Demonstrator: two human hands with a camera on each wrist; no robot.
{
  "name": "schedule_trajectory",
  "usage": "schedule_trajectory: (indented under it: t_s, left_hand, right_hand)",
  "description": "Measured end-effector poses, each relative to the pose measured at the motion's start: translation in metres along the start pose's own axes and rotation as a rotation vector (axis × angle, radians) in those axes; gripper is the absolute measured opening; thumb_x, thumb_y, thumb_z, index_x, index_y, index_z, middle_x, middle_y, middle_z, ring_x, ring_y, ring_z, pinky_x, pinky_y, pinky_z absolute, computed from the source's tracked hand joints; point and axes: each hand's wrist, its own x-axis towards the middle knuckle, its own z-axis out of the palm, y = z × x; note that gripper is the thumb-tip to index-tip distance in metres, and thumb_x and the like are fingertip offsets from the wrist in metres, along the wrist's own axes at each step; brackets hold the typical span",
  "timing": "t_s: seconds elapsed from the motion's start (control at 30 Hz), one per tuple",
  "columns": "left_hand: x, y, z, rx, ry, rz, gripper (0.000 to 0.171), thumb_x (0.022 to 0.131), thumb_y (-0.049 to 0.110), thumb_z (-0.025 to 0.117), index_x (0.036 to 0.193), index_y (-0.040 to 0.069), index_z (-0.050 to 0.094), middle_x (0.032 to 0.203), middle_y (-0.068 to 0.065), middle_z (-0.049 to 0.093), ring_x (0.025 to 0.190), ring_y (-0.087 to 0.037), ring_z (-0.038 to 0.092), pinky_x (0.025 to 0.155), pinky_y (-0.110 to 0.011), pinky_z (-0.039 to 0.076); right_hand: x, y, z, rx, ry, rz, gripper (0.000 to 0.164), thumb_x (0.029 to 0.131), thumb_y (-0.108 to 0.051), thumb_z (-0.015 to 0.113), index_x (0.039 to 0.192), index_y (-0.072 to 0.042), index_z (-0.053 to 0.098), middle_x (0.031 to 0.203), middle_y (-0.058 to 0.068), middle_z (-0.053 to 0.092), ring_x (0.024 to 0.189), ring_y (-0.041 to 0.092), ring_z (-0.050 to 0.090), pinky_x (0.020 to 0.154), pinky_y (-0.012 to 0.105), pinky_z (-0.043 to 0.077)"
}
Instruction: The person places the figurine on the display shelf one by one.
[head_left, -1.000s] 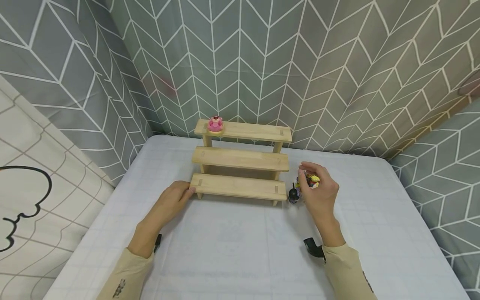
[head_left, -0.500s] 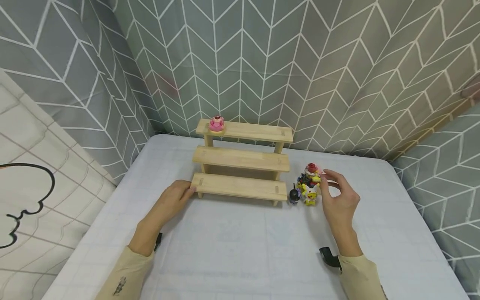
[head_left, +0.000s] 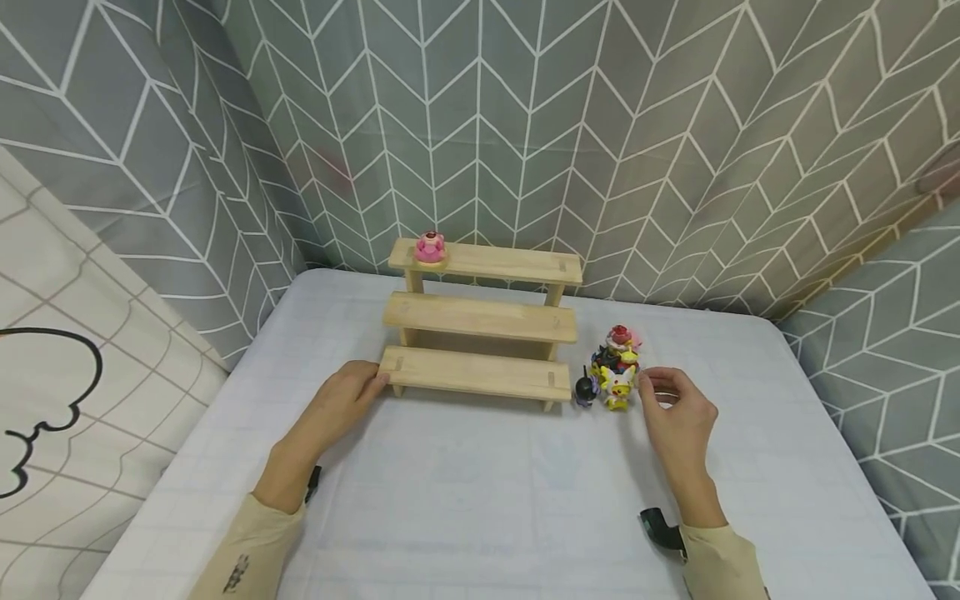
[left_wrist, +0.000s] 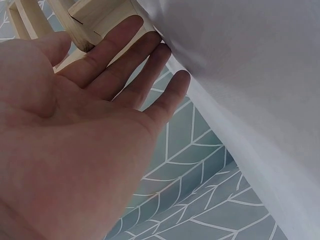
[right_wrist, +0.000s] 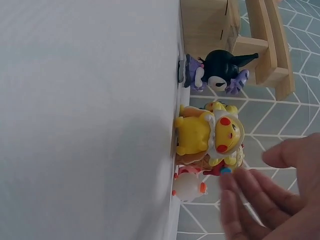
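Observation:
My left hand [head_left: 347, 398] rests at the left end of the bottom step of a three-step wooden display stand [head_left: 480, 317]. In the left wrist view its fingers lie nearly straight beside the wooden end. At the stand's right, my right hand [head_left: 681, 412] is beside a cluster of small figurines, thumb and fingers apart with nothing between them. At the cluster's front stands a yellow Pikachu figurine [right_wrist: 195, 135]. A black-headed purple figurine [right_wrist: 215, 72] stands closest to the stand. Behind are a red-topped figurine [head_left: 619, 335] and a white-and-pink one [right_wrist: 188, 186], partly hidden.
A pink bear figurine [head_left: 430, 247] sits at the left end of the top step. White cloth [head_left: 465, 492] covers the table. Grey patterned curtains [head_left: 495, 125] hang behind and at the sides. Black wrist mounts [head_left: 662, 529] stick out by the sleeves.
My right hand has moved right, off the figurines it covered, then slightly toward me, bringing the cluster into sight. The left hand stays at the stand's end.

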Motion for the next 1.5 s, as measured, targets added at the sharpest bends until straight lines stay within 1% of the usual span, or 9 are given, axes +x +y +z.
schedule_trajectory:
  t_s: [0.13,0.23,0.37,0.47,0.53,0.6,0.77,1.07,1.5]
  left_hand:
    - [-0.0002,-0.0004,-0.0003,-0.002,0.0,0.004,0.029,0.112,0.022,0.054,0.117,-0.002,0.069,0.12,-0.022,0.068,0.114,-0.037,0.064,0.099,-0.058,0.052]
    - [0.0004,-0.0015,-0.0007,-0.003,0.001,0.012,0.028,0.112,0.021,0.054,0.117,-0.002,0.069,0.119,-0.021,0.068,0.114,-0.037,0.064,0.099,-0.058,0.052]
    - [0.0014,-0.0037,-0.0015,0.005,0.004,0.021,0.027,0.112,0.021,0.055,0.115,-0.002,0.07,0.118,-0.021,0.069,0.114,-0.037,0.064,0.099,-0.058,0.052]
    - [0.0019,-0.0049,-0.0017,0.007,0.007,0.027,0.026,0.111,0.021,0.055,0.111,0.0,0.07,0.115,-0.019,0.069,0.111,-0.035,0.064,0.097,-0.057,0.052]
    - [0.002,-0.0055,-0.0015,0.004,0.009,0.031,0.025,0.111,0.021,0.055,0.11,0.0,0.07,0.113,-0.019,0.068,0.11,-0.035,0.063,0.097,-0.057,0.051]
    - [0.002,-0.006,-0.0008,0.003,0.01,0.034,0.026,0.111,0.021,0.055,0.111,-0.001,0.07,0.114,-0.019,0.069,0.111,-0.035,0.063,0.098,-0.057,0.051]
    - [0.0014,-0.0068,0.0009,0.003,0.012,0.035,0.025,0.111,0.019,0.056,0.111,-0.001,0.07,0.115,-0.021,0.069,0.112,-0.037,0.064,0.099,-0.058,0.051]
    - [0.0018,-0.0064,0.0024,-0.002,0.011,0.037,0.025,0.111,0.019,0.055,0.113,-0.001,0.071,0.118,-0.021,0.069,0.116,-0.038,0.064,0.101,-0.058,0.051]
    - [0.0014,-0.0056,0.0015,-0.005,0.013,0.039,0.024,0.111,0.019,0.056,0.11,0.0,0.07,0.114,-0.019,0.069,0.111,-0.036,0.064,0.098,-0.057,0.051]
  right_hand:
    - [-0.0014,-0.0003,0.0008,-0.043,-0.065,0.039,0.016,0.097,-0.019,0.077,0.105,-0.005,0.077,0.092,0.011,0.081,0.078,0.016,0.074,0.069,0.005,0.043]
    - [-0.0017,-0.0001,-0.0001,-0.059,-0.096,0.049,0.017,0.096,-0.021,0.079,0.101,-0.005,0.078,0.089,0.011,0.081,0.076,0.019,0.076,0.069,0.006,0.042]
    - [-0.0022,0.0003,-0.0012,-0.056,-0.132,0.07,0.018,0.095,-0.024,0.081,0.097,-0.006,0.078,0.085,0.011,0.08,0.071,0.017,0.075,0.078,0.022,0.046]
    - [-0.0027,0.0,-0.0001,-0.042,-0.168,0.072,0.023,0.093,-0.027,0.083,0.098,-0.005,0.078,0.084,0.013,0.08,0.072,0.021,0.076,0.089,0.035,0.045]
    - [-0.0032,-0.0004,0.0009,-0.035,-0.184,0.066,0.027,0.091,-0.028,0.085,0.099,-0.003,0.078,0.084,0.013,0.08,0.072,0.024,0.077,0.09,0.038,0.046]
    - [-0.0038,-0.0004,0.0019,-0.038,-0.189,0.057,0.029,0.089,-0.027,0.087,0.1,-0.002,0.077,0.084,0.014,0.08,0.073,0.027,0.077,0.089,0.033,0.045]
    - [-0.0058,0.0011,0.002,-0.053,-0.19,0.064,0.03,0.085,-0.025,0.091,0.1,-0.003,0.077,0.083,0.011,0.08,0.073,0.026,0.077,0.075,0.015,0.043]
    - [-0.0061,0.0044,0.0017,-0.045,-0.206,0.045,0.035,0.079,-0.016,0.095,0.102,-0.001,0.074,0.084,0.015,0.079,0.071,0.028,0.076,0.084,0.03,0.04]
    - [-0.0062,0.0063,0.0053,-0.055,-0.22,0.049,0.04,0.078,-0.015,0.095,0.109,0.001,0.074,0.086,0.016,0.079,0.078,0.035,0.078,0.077,0.018,0.039]
